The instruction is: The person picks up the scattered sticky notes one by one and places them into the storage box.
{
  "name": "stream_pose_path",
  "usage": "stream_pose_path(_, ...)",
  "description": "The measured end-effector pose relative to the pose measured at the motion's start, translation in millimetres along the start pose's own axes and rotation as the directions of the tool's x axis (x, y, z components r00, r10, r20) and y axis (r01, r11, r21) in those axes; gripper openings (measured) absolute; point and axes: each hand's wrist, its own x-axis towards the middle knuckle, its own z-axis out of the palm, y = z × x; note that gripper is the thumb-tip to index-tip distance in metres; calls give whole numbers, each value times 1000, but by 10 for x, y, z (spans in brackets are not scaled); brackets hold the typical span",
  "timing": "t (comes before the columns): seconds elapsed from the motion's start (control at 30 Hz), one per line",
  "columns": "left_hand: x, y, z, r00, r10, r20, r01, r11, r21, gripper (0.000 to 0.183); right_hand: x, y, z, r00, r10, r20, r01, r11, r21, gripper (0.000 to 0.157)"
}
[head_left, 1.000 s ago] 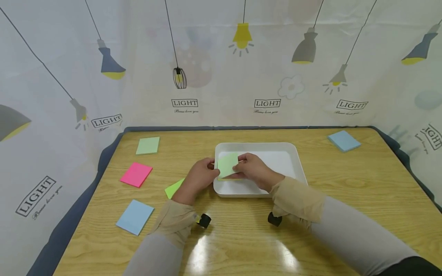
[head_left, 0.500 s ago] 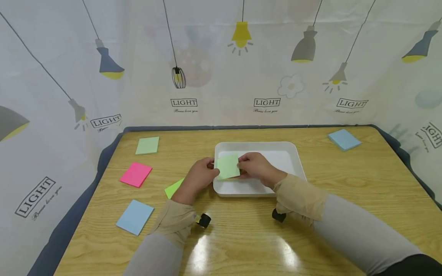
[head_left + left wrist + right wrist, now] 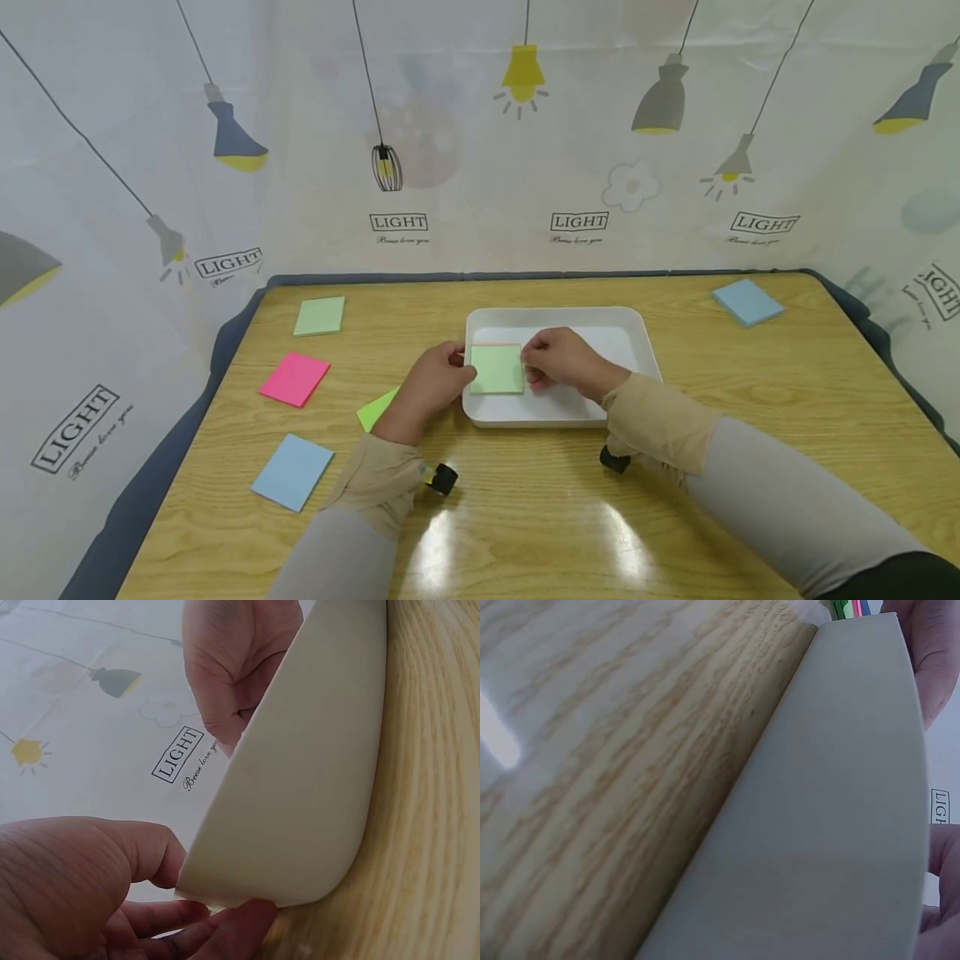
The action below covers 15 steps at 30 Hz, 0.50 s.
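Note:
A pale green sticky note pad (image 3: 497,369) lies flat at the left side of a white tray (image 3: 618,350), with a thin pink edge showing along its far side. My left hand (image 3: 431,387) grips the tray's left wall; the left wrist view shows the thumb and fingers on either side of the rim. Inside the tray, my right hand (image 3: 566,362) has bent fingers with the fingertips right at the pad's right edge; I cannot tell whether they pinch it. In the right wrist view the tray's outer wall (image 3: 817,802) hides most of that work.
Left of the tray lie a pale green pad (image 3: 319,317), a pink pad (image 3: 295,380), a blue pad (image 3: 292,472) and a bright green pad (image 3: 377,410) partly under the left forearm. Another blue pad (image 3: 747,302) sits at the far right. A lamp-print curtain (image 3: 465,133) surrounds the wooden table (image 3: 780,392).
The pale green pad, held tilted between both hands earlier, has been lowered and squared flat in the tray. My right hand has shifted slightly right; the left has stayed at the tray's rim.

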Motion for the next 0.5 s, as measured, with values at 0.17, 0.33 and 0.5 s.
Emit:
stream_pose_path(0.17, 6, -7, 7, 1000, -1, -2, 1, 1000, -8, 51, -32, -20, -22, 1000, 1, 6, -1, 1000, -6, 21)
stream_pose_path(0.33, 9, -13, 9, 1000, -6, -4, 6, 1000, -16, 50, -67, -36, -111, 1000, -7, 14, 8, 999, -46, 24)
stream_pose_path(0.5, 28, -19, 11, 1000, -9, -2, 9, 1000, -16, 50, -87, -6, -261, 999, -43, 10, 43, 995, -91, 27)
